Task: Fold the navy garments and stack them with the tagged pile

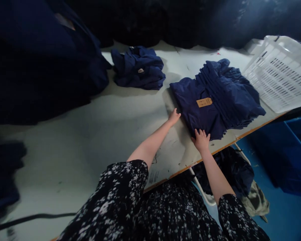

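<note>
A stack of folded navy garments lies near the table's right edge, with a brown paper tag on the top piece. My left hand rests against the stack's left side, fingers together and extended. My right hand lies flat on the stack's near corner, fingers spread. Neither hand grips anything. Both arms wear dark floral sleeves.
A second, looser folded navy garment lies further back on the white table. A white slatted plastic crate lies at the right. Large dark fabric heaps fill the left and back. Below the table edge are a blue bin and dark cloth.
</note>
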Action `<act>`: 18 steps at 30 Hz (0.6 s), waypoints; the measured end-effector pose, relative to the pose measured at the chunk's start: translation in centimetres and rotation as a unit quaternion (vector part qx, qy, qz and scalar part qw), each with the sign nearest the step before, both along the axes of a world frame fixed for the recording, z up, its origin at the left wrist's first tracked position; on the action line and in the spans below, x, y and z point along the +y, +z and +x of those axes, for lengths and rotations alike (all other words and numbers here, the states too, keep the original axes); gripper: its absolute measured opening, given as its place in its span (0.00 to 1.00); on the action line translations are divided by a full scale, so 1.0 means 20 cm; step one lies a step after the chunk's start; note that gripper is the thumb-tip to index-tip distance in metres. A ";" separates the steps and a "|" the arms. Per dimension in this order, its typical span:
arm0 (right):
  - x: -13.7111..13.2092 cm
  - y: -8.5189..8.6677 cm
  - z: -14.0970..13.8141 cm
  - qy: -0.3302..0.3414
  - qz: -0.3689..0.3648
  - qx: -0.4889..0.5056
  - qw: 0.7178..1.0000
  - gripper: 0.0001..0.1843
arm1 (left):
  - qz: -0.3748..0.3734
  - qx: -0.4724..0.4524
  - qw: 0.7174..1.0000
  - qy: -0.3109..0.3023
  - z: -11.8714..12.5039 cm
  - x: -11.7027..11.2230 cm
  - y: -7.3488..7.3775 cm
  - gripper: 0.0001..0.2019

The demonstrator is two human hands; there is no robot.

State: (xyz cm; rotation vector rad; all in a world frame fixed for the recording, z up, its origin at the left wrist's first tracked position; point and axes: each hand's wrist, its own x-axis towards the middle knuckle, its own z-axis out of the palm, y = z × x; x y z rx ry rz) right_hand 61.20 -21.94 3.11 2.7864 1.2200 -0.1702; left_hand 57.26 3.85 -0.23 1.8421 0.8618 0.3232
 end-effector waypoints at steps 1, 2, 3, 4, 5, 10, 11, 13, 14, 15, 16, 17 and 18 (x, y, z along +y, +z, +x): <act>0.00 0.00 -0.01 0.003 0.020 -0.010 1.000 0.31 | 0.003 0.010 1.000 0.012 -0.09 0.00 0.00 0.31; 0.02 0.00 -0.03 0.009 0.041 -0.018 0.999 0.31 | 0.002 0.018 0.999 0.026 -0.20 0.00 -0.01 0.29; 0.03 0.00 -0.05 0.018 0.061 -0.024 0.998 0.30 | -0.001 0.023 0.999 0.037 -0.31 0.00 -0.01 0.26; 0.06 0.00 -0.07 0.030 0.077 -0.025 0.996 0.29 | -0.007 0.022 0.999 0.042 -0.43 0.00 -0.02 0.24; 0.09 0.00 -0.09 0.044 0.090 -0.024 0.995 0.28 | -0.014 0.021 0.999 0.044 -0.55 0.00 -0.02 0.22; 0.29 -0.02 -0.30 0.131 0.101 0.003 0.986 0.26 | -0.012 0.036 0.998 0.046 -1.15 0.07 0.01 0.21; 0.32 -0.02 -0.35 0.151 0.098 0.010 0.984 0.26 | -0.005 0.044 0.998 0.052 -1.27 0.08 0.02 0.21; 0.39 -0.03 -0.45 0.193 0.093 0.023 0.977 0.26 | 0.008 0.062 0.996 0.064 -1.49 0.10 0.05 0.21; 0.41 -0.04 -0.51 0.214 0.090 0.029 0.972 0.26 | 0.018 0.073 0.994 0.074 -1.60 0.10 0.06 0.21; 0.44 -0.05 -0.56 0.234 0.087 0.034 0.968 0.26 | 0.029 0.086 0.992 0.084 -1.70 0.09 0.07 0.21; 0.46 -0.06 -0.61 0.252 0.083 0.039 0.963 0.26 | 0.040 0.099 0.990 0.094 -1.80 0.08 0.09 0.21; 0.48 -0.07 -0.66 0.268 0.078 0.043 0.959 0.26 | 0.052 0.112 0.987 0.102 -1.90 0.07 0.09 0.21; 0.51 -0.07 -0.71 0.284 0.074 0.048 0.955 0.26 | 0.063 0.122 0.984 0.109 -1.99 0.05 0.10 0.21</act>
